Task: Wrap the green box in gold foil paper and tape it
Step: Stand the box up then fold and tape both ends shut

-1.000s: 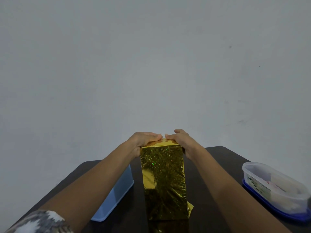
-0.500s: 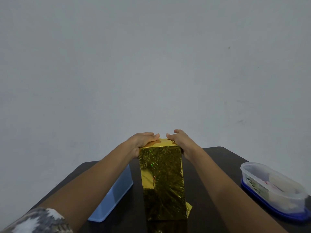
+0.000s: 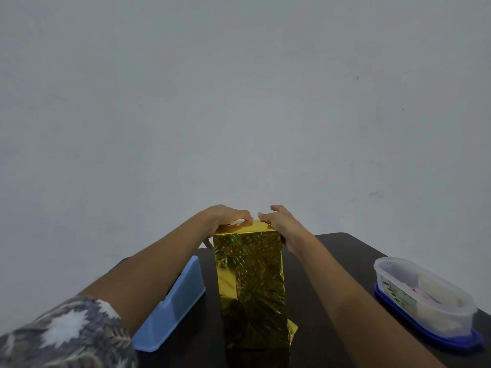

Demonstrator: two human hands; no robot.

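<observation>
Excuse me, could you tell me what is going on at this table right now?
A person is wrapping a tall box in gold foil. The box stands upright on the dark table, its visible faces covered, and the left hand and right hand both hold the foil down at its top end. A loose foil flap sticks out at the bottom. No tape is in sight.

The foil-wrapped box (image 3: 249, 288) is shiny gold all over, with a crinkly holographic sparkle and little green and orange flecks near the top. The table (image 3: 340, 251) is dark brown, almost black. The open container (image 3: 172, 306) is plain pale blue. The tub (image 3: 425, 296) is clear with a deep blue base, whitish stuff showing through. The sleeve (image 3: 66, 338) has a grey and white leafy print. The wall (image 3: 239, 102) is flat pale grey.
</observation>
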